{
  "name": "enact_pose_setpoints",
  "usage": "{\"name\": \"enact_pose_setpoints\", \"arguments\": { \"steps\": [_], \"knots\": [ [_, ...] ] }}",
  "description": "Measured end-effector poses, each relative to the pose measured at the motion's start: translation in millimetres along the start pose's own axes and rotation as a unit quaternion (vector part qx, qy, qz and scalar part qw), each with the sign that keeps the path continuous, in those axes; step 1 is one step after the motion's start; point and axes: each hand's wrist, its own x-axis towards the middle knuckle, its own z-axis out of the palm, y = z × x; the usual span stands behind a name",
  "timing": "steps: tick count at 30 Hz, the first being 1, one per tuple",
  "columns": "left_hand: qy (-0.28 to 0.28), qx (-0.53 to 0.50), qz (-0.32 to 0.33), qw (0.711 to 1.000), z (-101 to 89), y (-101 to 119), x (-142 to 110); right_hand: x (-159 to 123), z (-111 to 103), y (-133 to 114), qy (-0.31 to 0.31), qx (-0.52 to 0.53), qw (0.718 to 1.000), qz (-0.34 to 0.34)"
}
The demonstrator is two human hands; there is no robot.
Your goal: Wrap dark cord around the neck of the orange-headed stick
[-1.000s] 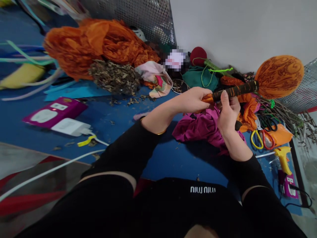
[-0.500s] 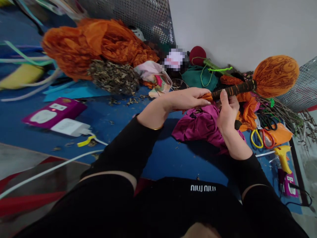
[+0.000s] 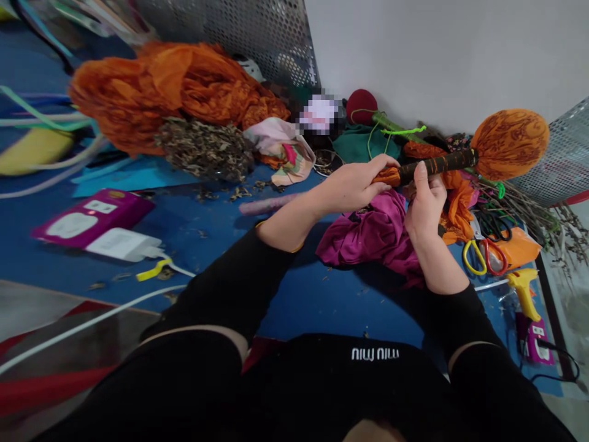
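Note:
A hammer-like piece lies slanted across both my hands, with a round orange cloth head [image 3: 510, 144] at the right and a handle [image 3: 437, 164] wrapped in dark, orange-striped material. Its near end is covered in bunched orange cloth [image 3: 388, 177]. My left hand [image 3: 356, 184] is closed around that cloth end, fingers partly hidden. My right hand [image 3: 426, 202] grips the middle of the handle from below, thumb up along its side. Beneath the hands rests a crumpled magenta cloth [image 3: 363, 236] on the blue table [image 3: 313, 301]. A mauve stick [image 3: 267, 205] lies beside my left forearm.
Orange fabric [image 3: 184, 92] and dried herbs [image 3: 207, 147] are heaped at the back left. A purple power strip [image 3: 124, 212] with a white charger lies left. On the right are scissors [image 3: 485, 255], a yellow glue gun [image 3: 524, 288] and twigs [image 3: 529, 190].
My left fingers have curled more around the handle's cloth end. The right hand keeps its grip. The mauve stick beside my left forearm now shows. The view has shifted slightly.

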Motion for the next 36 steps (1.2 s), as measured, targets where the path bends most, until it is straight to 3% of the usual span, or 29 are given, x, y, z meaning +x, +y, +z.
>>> {"name": "enact_pose_setpoints", "arguments": {
  "steps": [8,13,21,28,36],
  "knots": [
    [0.023,0.091,-0.068,0.993,3.3,11,1,-3,6,-9,0.058,0.041,0.997,0.022],
    [0.06,0.056,-0.05,0.995,3.4,10,1,-2,7,-10,0.065,0.057,0.996,0.003],
    [0.128,-0.062,-0.016,0.99,-0.7,2,0,-8,9,-13,0.048,0.068,0.997,0.004],
    [0.15,-0.065,-0.057,0.985,14.1,2,2,-27,6,-38,0.004,-0.054,0.995,-0.084],
    [0.116,-0.033,-0.113,0.986,19.0,0,6,-39,8,-48,-0.06,-0.096,0.985,-0.127]
  ]
}}
